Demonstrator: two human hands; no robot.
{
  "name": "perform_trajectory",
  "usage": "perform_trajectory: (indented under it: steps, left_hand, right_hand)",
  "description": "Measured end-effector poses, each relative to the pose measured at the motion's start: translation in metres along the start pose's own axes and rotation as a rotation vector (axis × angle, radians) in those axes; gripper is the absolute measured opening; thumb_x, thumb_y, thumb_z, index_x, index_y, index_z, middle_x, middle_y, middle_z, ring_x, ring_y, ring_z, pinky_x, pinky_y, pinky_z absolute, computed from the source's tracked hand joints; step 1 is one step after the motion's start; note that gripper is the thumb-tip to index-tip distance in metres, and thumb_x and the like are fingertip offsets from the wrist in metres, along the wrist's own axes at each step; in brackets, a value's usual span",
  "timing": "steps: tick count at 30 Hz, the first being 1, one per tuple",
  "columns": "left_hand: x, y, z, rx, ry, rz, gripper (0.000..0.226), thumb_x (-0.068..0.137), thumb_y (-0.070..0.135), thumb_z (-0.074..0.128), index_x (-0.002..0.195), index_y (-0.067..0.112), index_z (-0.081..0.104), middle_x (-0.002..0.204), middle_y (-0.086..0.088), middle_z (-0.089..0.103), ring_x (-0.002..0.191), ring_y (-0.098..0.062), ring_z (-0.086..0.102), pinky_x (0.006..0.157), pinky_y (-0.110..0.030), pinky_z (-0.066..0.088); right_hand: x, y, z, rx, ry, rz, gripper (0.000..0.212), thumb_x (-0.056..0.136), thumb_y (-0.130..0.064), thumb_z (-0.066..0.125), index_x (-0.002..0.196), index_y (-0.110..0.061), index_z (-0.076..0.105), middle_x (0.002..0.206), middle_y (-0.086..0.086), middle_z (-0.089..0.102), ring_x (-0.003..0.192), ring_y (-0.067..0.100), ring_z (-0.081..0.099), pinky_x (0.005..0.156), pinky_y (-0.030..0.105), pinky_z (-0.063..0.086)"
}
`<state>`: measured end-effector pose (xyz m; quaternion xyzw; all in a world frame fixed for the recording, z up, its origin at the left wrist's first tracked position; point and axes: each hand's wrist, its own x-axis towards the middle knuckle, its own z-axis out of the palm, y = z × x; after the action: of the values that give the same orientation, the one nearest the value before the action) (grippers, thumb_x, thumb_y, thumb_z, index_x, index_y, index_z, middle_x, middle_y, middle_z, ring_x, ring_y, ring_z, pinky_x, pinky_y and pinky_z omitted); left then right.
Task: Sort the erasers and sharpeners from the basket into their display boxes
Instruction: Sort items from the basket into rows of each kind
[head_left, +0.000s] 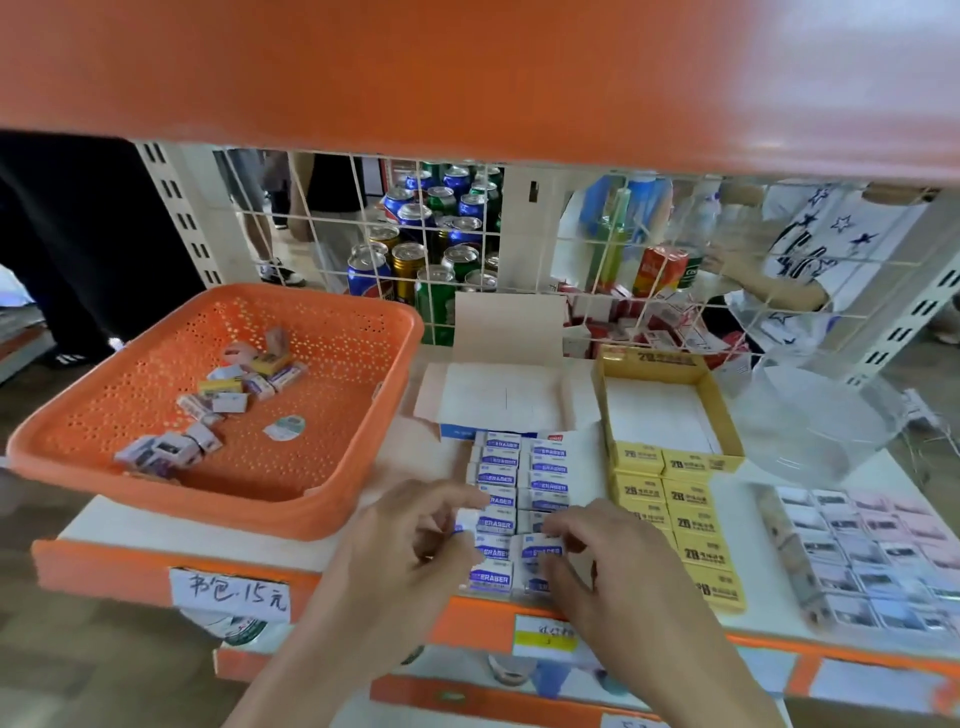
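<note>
Two rows of blue erasers (519, 478) are lying on the shelf (156, 525), just in front of the open white box (498, 400) and not inside it. I am keeping both hands at the near end of these rows. The left hand (415, 540) is pinching a small white eraser (466, 519) at the left side of the rows. The right hand (613, 561) is pinching the front eraser (540, 552) of the right row between thumb and finger.

I am thinking about what might go wrong. The front erasers are sitting very near the edge of the shelf, so a little pull toward me could be sending one down to the floor. The rows are packed tight, so a hard push could be bending a whole row out of line. The yellow erasers (685, 519) are lying just beside the blue ones, and a bump from the right hand could be mixing the two kinds.

More small packs (228, 395) are waiting in the orange basket (208, 499), well apart from the rows. The left arm is close to its rim, so a careless swing could be knocking it.
</note>
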<state>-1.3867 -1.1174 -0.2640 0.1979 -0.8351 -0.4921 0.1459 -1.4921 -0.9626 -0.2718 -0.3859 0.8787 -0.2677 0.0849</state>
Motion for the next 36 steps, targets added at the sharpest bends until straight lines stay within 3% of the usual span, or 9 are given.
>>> perform_trajectory:
  steps: [3,7,10,15,20,28,32,36]
  left_hand:
    - [0.003,0.003,-0.002,-0.034,0.013,-0.010,0.020,0.085,0.007,0.066,0.092,0.025,0.070,0.066,0.006,0.067,0.053,-0.002,0.058,0.054,-0.008,0.040]
    - [0.008,0.000,-0.003,-0.045,0.025,-0.027,0.009,0.084,0.016,0.070,0.078,0.021,0.065,0.059,0.005,0.064,0.048,0.000,0.051,0.052,-0.011,0.039]
    - [0.011,-0.008,-0.001,-0.021,0.003,-0.080,0.009,0.083,0.019,0.071,0.076,0.019,0.065,0.057,0.005,0.062,0.049,0.001,0.050,0.053,-0.011,0.039]
    - [0.014,-0.021,0.005,0.070,-0.017,-0.113,0.012,0.077,0.020,0.077,0.076,0.027,0.067,0.074,0.004,0.063,0.067,-0.009,0.060,0.060,-0.016,0.044]
    - [0.017,-0.023,0.005,0.104,-0.050,-0.099,0.021,0.076,0.024,0.077,0.085,0.030,0.058,0.077,0.004,0.059,0.070,0.001,0.056,0.061,-0.013,0.044]
    - [0.019,-0.020,0.004,0.178,-0.104,-0.092,0.021,0.078,0.033,0.073,0.080,0.029,0.053,0.077,0.006,0.058,0.066,0.002,0.052,0.063,-0.016,0.045]
    - [0.021,-0.011,0.003,0.309,-0.081,0.026,0.021,0.082,0.036,0.069,0.082,0.033,0.049,0.077,0.011,0.055,0.075,0.003,0.054,0.062,-0.012,0.042]
    - [0.025,0.005,-0.005,0.434,0.018,0.219,0.019,0.087,0.040,0.062,0.102,0.036,0.052,0.086,0.020,0.047,0.071,0.001,0.053,0.063,-0.014,0.039]
  right_hand:
    - [0.001,-0.006,-0.003,-0.070,-0.037,0.043,0.014,0.094,-0.037,0.051,0.106,-0.032,0.056,0.101,-0.011,0.055,0.090,0.007,0.051,0.078,0.024,0.046]
    - [0.002,-0.011,-0.008,-0.126,-0.093,0.117,0.009,0.094,-0.037,0.051,0.101,-0.032,0.050,0.102,-0.011,0.057,0.092,0.010,0.053,0.077,0.026,0.047]
    - [0.004,-0.015,-0.009,-0.142,-0.108,0.141,0.007,0.093,-0.037,0.052,0.097,-0.033,0.047,0.102,-0.013,0.058,0.091,0.009,0.053,0.076,0.026,0.047]
    - [0.004,-0.022,-0.011,-0.183,-0.138,0.163,0.012,0.093,-0.037,0.049,0.103,-0.031,0.048,0.106,-0.012,0.057,0.096,0.012,0.055,0.080,0.030,0.049]
    - [0.005,-0.025,-0.015,-0.183,-0.146,0.186,0.016,0.093,-0.038,0.049,0.107,-0.032,0.049,0.108,-0.011,0.058,0.097,0.013,0.056,0.081,0.030,0.050]
    - [0.007,-0.024,-0.016,-0.184,-0.126,0.221,0.012,0.092,-0.035,0.049,0.104,-0.032,0.050,0.100,-0.011,0.060,0.090,0.011,0.058,0.077,0.028,0.051]
    - [0.008,-0.026,-0.020,-0.206,-0.095,0.228,0.013,0.093,-0.036,0.048,0.106,-0.033,0.050,0.100,-0.013,0.057,0.091,0.010,0.057,0.078,0.028,0.051]
    - [0.016,-0.034,-0.024,-0.237,-0.012,0.180,0.019,0.094,-0.038,0.049,0.113,-0.034,0.048,0.111,-0.014,0.054,0.103,0.009,0.053,0.083,0.026,0.047]
